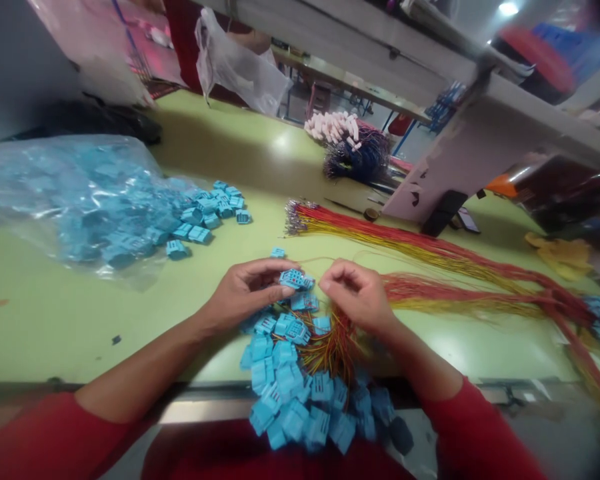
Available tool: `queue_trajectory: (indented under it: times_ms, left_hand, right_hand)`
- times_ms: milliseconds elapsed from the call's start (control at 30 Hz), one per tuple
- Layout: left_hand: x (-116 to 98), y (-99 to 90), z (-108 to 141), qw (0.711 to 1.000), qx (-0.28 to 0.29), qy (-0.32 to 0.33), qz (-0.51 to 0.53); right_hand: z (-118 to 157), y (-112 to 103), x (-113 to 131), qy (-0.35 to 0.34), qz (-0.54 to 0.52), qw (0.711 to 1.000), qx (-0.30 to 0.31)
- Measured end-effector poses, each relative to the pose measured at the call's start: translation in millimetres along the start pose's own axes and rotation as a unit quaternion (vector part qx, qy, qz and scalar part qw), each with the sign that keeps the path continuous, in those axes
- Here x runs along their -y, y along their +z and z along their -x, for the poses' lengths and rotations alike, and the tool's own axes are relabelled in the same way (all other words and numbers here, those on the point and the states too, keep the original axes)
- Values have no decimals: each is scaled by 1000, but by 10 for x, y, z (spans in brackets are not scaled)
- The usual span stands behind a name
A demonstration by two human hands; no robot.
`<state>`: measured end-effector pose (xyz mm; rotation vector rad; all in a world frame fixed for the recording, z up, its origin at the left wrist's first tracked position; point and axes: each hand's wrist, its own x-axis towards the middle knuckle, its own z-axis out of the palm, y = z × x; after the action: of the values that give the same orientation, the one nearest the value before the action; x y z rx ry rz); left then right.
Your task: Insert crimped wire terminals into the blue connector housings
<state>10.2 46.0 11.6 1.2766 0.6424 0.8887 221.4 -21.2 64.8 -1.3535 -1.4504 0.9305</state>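
Dozens of wired blue plastic connectors (285,383) are lying heaped at the near edge of the green bench (80,333), just below the left hand (245,293) and the right hand (357,297). The left hand is curling around one blue connector (293,279), pinching it between thumb and fingers. The right hand is nearly closed beside it, fingertips together, though any wire held there is too fine to tell. Red-and-yellow wire bundles (430,253) are stretching away rightward.

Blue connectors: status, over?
Left hand holding blue connector. Right hand pinching thin wires. Connector pile below hands, red-yellow wire bundle to right.
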Motion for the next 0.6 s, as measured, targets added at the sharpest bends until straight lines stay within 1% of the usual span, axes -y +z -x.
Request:
queue_trajectory:
  times_ms: [67,167,267,467,533,600]
  left_hand:
    - [4,-4,8,1000,-10,0,-10]
    - [-5,-3,8,999,-3,18,-39]
    - [-19,-2,1,996,1,55,-72]
    - [-11,13,-1,981,6,130,-145]
    - [-5,38,7,977,15,142,-155]
    - [2,60,14,977,22,146,-153]
  right_hand:
    - [30,2,34,-4,32,999,15]
    - [44,17,34,-3,55,998,24]
    - [40,16,6,-18,83,996,22]
    - [36,2,-31,-107,152,982,28]
    - [35,19,-34,-128,154,979,37]
    - [32,42,-38,-135,153,978,47]
